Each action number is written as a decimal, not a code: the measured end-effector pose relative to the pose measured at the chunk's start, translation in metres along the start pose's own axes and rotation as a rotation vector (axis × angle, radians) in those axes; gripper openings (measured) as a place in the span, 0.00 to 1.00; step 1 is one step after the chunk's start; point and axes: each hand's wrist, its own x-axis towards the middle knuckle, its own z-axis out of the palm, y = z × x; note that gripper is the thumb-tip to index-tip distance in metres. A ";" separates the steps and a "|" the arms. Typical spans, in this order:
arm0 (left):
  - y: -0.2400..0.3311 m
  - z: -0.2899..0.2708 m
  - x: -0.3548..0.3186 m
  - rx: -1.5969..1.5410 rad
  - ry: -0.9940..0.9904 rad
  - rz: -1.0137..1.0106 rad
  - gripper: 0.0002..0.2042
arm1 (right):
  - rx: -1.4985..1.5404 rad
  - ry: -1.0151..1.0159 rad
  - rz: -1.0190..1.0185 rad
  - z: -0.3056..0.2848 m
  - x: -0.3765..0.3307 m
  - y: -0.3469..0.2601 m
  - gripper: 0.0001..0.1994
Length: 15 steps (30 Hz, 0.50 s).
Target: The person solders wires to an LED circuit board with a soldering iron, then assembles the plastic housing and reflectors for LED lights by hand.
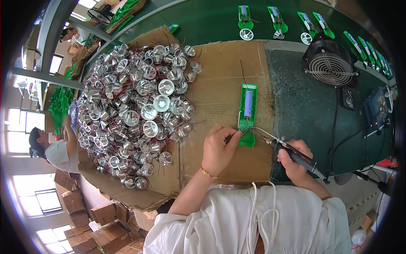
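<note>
A green plastic housing [247,142] lies lengthwise on the cardboard sheet in front of me. Inside it sit a blue-purple cylindrical battery [248,102] and a small green circuit board [244,125]. My left hand [219,146] is closed in a pinch at the housing's left edge, on thin wire [243,133] by the board. Whatever else lies under those fingers is hidden. Wrapped round the dark handle of a soldering iron [300,158], my right hand [294,166] holds it slanted, with its thin bent tip near the board and the wires.
A large heap of shiny reflector cups [131,118] with wires fills the cardboard [211,84] to the left. A black fan [332,70] stands at the back right, near a blue power unit [376,112]. Several green housings [277,21] line the far edge. A co-worker [59,150] is at the left.
</note>
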 end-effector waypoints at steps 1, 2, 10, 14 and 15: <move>-0.001 0.001 -0.001 -0.004 -0.002 0.000 0.04 | 0.014 0.009 0.019 0.002 0.000 0.000 0.08; -0.002 0.002 -0.003 -0.019 -0.020 -0.016 0.04 | 0.010 0.000 0.006 0.002 0.001 -0.003 0.08; -0.001 0.003 -0.005 -0.097 -0.043 -0.107 0.05 | 0.032 -0.030 0.021 0.005 -0.001 0.000 0.08; 0.002 0.003 -0.004 -0.069 -0.039 -0.120 0.05 | 0.013 -0.056 0.061 0.003 -0.003 -0.002 0.09; 0.001 0.004 -0.004 -0.058 -0.033 -0.125 0.05 | 0.013 -0.059 0.063 0.003 -0.002 -0.001 0.09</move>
